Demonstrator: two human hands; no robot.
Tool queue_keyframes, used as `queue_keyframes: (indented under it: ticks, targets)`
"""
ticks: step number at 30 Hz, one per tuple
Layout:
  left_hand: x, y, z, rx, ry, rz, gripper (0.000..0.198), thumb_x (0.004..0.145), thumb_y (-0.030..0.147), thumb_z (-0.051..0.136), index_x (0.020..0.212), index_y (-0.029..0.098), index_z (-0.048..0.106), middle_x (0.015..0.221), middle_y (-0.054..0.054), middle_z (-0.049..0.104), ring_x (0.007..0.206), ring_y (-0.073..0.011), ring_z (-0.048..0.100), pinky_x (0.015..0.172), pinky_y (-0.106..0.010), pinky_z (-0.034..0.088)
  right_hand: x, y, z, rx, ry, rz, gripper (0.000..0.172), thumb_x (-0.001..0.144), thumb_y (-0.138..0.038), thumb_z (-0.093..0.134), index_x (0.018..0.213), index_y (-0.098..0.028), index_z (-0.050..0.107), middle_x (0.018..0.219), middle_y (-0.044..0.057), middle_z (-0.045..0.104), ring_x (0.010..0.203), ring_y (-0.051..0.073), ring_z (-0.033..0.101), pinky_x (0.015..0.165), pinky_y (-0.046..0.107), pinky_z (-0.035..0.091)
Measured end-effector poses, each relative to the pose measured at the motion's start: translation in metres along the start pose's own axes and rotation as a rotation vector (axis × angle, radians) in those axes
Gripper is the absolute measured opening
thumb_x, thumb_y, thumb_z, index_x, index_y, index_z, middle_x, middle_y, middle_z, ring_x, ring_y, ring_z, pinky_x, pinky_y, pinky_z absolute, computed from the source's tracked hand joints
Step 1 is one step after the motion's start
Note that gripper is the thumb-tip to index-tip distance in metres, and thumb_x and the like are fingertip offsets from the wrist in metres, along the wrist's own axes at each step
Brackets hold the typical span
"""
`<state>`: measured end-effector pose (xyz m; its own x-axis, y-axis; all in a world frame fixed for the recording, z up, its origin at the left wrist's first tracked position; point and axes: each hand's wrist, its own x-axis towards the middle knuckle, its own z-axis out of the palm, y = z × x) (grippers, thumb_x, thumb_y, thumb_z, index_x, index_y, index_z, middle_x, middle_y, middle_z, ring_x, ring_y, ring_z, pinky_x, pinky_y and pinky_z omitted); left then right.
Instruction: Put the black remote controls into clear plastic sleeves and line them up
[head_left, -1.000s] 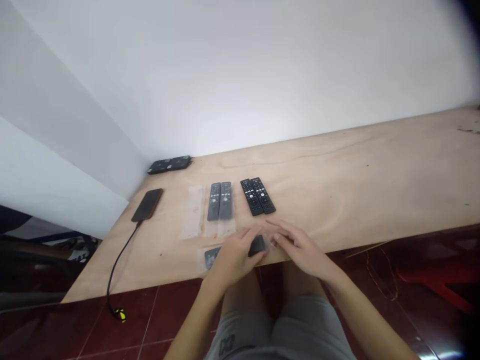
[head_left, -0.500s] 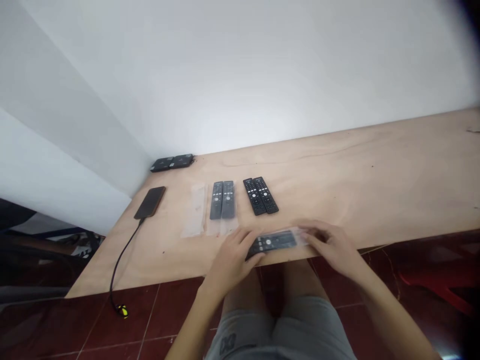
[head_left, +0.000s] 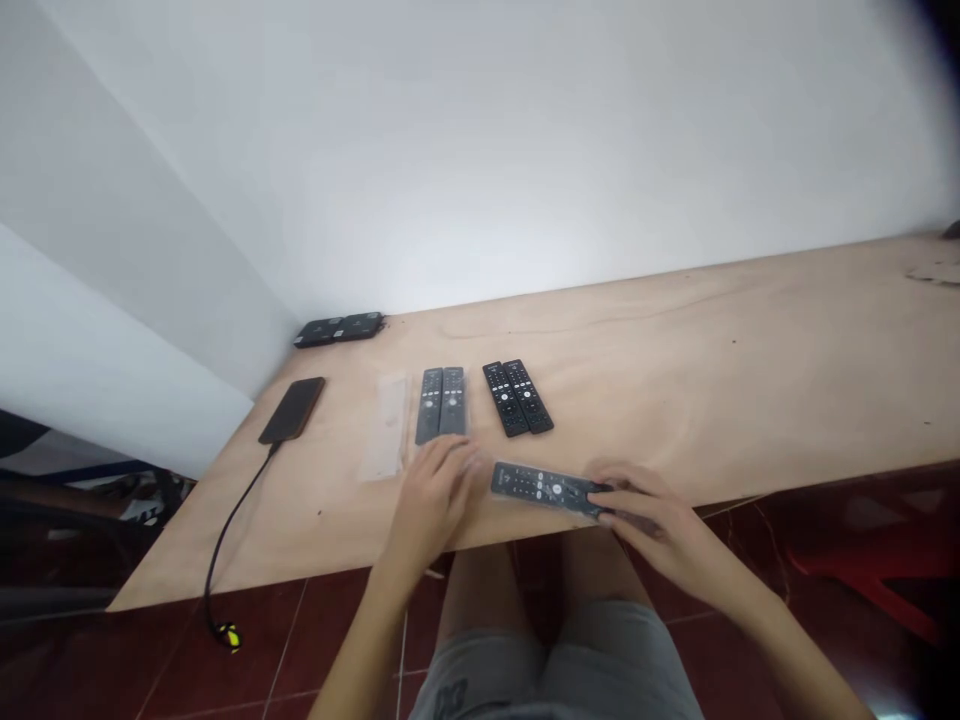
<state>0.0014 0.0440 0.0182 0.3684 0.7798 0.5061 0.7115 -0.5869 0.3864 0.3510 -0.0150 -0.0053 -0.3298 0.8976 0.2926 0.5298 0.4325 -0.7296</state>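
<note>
The sleeved black remote (head_left: 544, 488) lies flat on the table (head_left: 750, 400) near its front edge. Right hand (head_left: 664, 525): fingers (head_left: 611, 497) narrow, pinching the remote's right end through the plastic. Left hand (head_left: 435, 495): fingers loosely curled, holding nothing visible, near the paired sleeved grey remotes (head_left: 441, 405).
</note>
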Motion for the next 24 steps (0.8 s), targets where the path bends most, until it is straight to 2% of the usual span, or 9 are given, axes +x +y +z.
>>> queue_keyframes:
  ticks: [3, 5, 8, 12, 17, 22, 24]
  targets:
    - [-0.005, -0.023, -0.004, 0.096, -0.018, -0.065, 0.023, 0.113, 0.027, 0.051, 0.116, 0.022, 0.073, 0.124, -0.012, 0.071, 0.118, -0.0299, 0.067, 0.105, -0.052, 0.057, 0.001, -0.012, 0.017, -0.020, 0.041, -0.021, 0.027, 0.109, -0.028, 0.063, 0.130, -0.033, 0.080, 0.141, 0.011, 0.069, 0.132, 0.034, 0.068, 0.111, 0.055, 0.061]
    - [-0.009, -0.030, -0.003, 0.115, -0.024, -0.105, 0.024, 0.112, 0.029, 0.051, 0.108, 0.021, 0.074, 0.117, -0.011, 0.071, 0.111, -0.0287, 0.068, 0.099, -0.048, 0.058, 0.004, -0.022, 0.033, -0.023, 0.082, -0.037, 0.027, 0.108, -0.027, 0.063, 0.130, -0.031, 0.080, 0.141, 0.013, 0.068, 0.128, 0.033, 0.070, 0.110, 0.052, 0.062]
    - [-0.011, -0.029, 0.001, 0.138, -0.020, -0.140, 0.022, 0.111, 0.028, 0.053, 0.107, 0.022, 0.073, 0.110, -0.010, 0.069, 0.104, -0.0281, 0.067, 0.095, -0.046, 0.057, 0.012, -0.036, 0.059, -0.052, 0.109, -0.030, 0.030, 0.108, -0.026, 0.062, 0.134, -0.029, 0.077, 0.143, 0.015, 0.065, 0.123, 0.033, 0.070, 0.108, 0.053, 0.063]
    - [-0.011, -0.025, 0.001, 0.148, -0.043, -0.139, 0.015, 0.110, 0.025, 0.055, 0.107, 0.023, 0.070, 0.106, -0.008, 0.068, 0.103, -0.0286, 0.065, 0.095, -0.046, 0.055, 0.030, -0.056, 0.085, -0.148, 0.055, -0.004, 0.035, 0.108, -0.022, 0.058, 0.141, -0.026, 0.070, 0.140, 0.017, 0.064, 0.116, 0.034, 0.069, 0.100, 0.053, 0.064]
    - [-0.011, -0.027, -0.001, 0.139, -0.055, -0.130, 0.011, 0.109, 0.022, 0.056, 0.103, 0.022, 0.066, 0.103, -0.007, 0.066, 0.100, -0.0281, 0.063, 0.092, -0.046, 0.055, 0.064, -0.075, 0.108, -0.332, 0.025, -0.029, 0.041, 0.107, -0.021, 0.059, 0.148, -0.020, 0.064, 0.132, 0.019, 0.066, 0.109, 0.036, 0.067, 0.095, 0.054, 0.062]
    - [-0.013, -0.027, -0.001, 0.122, -0.069, -0.137, 0.011, 0.108, 0.022, 0.056, 0.104, 0.022, 0.066, 0.105, -0.008, 0.066, 0.103, -0.0293, 0.063, 0.095, -0.048, 0.056, 0.111, -0.073, 0.128, -0.508, 0.049, -0.035, 0.042, 0.110, -0.026, 0.058, 0.150, -0.018, 0.061, 0.137, 0.020, 0.065, 0.111, 0.036, 0.063, 0.097, 0.051, 0.056]
    - [-0.014, -0.026, -0.002, 0.109, -0.073, -0.138, 0.012, 0.108, 0.022, 0.056, 0.112, 0.022, 0.068, 0.109, -0.009, 0.067, 0.105, -0.0302, 0.063, 0.096, -0.051, 0.056, 0.130, -0.070, 0.134, -0.579, 0.055, -0.011, 0.042, 0.109, -0.028, 0.059, 0.150, -0.018, 0.062, 0.140, 0.020, 0.064, 0.110, 0.036, 0.061, 0.095, 0.051, 0.053]
